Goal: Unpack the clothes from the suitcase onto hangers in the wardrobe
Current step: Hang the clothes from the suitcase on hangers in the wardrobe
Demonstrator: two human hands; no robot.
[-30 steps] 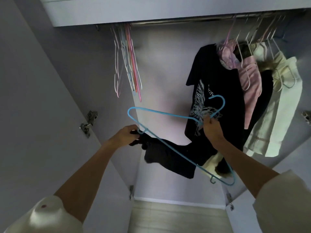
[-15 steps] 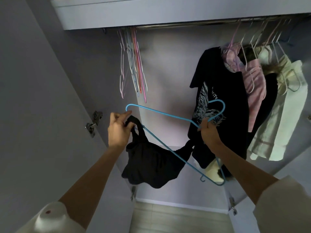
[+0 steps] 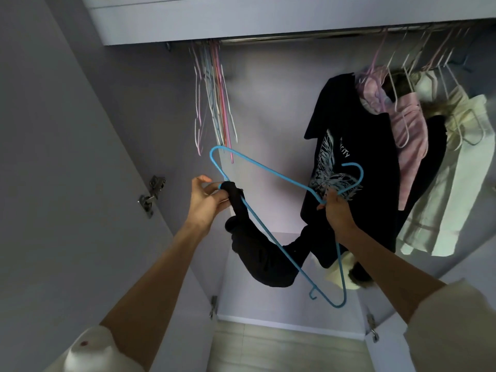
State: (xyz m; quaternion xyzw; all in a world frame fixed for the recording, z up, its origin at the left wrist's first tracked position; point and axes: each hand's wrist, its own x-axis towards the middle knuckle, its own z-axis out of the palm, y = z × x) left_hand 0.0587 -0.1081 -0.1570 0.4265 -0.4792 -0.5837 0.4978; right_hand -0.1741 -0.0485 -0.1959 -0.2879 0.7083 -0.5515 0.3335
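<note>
Blue plastic-coated wire makes up the thin triangular hanger (image 3: 271, 175) we hold tilted in front of the open wardrobe, well below the metal rail (image 3: 308, 37). Our right hand (image 3: 338, 214) is curled tight around the hanger's neck just under its hook. Our left hand (image 3: 206, 204) pinches one strap of the small black garment (image 3: 264, 257) against the hanger's left shoulder; the rest of the cloth sags beneath the lower bar, its far end running up toward our right hand.

We judge the garment only half seated, and that is where trouble lies. If our left hand lets go before the strap is looped over the shoulder end, the strap could slide down the sloping wire and the garment drop to the wardrobe floor. The steep tilt makes that slide more likely. The open hook also points toward the black printed t-shirt (image 3: 354, 167) hanging just behind it, so lifting carelessly could snag its fabric or knock it against the pink garment (image 3: 408, 135) and cream garment (image 3: 456, 170) crowded beside it. The bunch of empty thin hangers (image 3: 214, 103) on the rail's left could tangle with our hanger's raised corner as we lift.
</note>
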